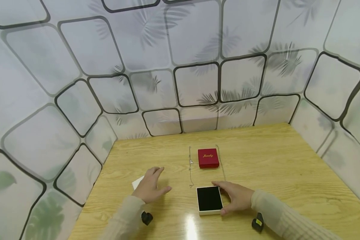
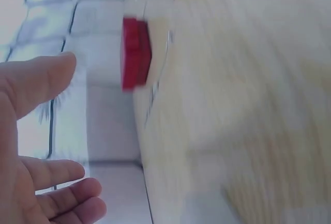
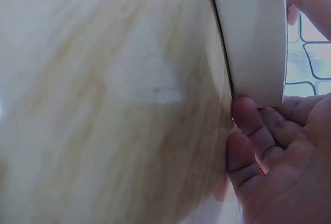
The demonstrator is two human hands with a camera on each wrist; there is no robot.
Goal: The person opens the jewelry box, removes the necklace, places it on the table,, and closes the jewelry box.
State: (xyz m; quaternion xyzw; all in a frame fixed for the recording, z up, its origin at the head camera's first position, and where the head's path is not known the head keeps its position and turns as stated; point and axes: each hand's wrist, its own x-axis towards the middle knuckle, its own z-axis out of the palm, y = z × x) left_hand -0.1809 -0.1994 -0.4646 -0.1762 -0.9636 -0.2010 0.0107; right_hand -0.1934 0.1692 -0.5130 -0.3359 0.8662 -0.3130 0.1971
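A white open jewelry box base [image 1: 210, 212] with a black insert [image 1: 209, 198] sits near the table's front. My right hand [image 1: 238, 196] grips its right side, thumb at the near corner and fingers at the far corner. In the right wrist view, the fingers [image 3: 248, 115] touch the white box wall [image 3: 253, 48]. My left hand [image 1: 150, 188] hovers left of the box, fingers spread and holding nothing. Partly hidden beneath it lies a flat white piece [image 1: 137, 183]. In the left wrist view, thumb and fingers [image 2: 57, 175] stand apart.
Farther back is a red box lid [image 1: 208, 158] lettered "Jewelry". One thin chain necklace [image 1: 190, 162] with a small pendant lies left of it, another chain [image 1: 222, 163] at its right. Patterned cloth walls [image 1: 198, 83] border the wooden table [image 1: 273, 156].
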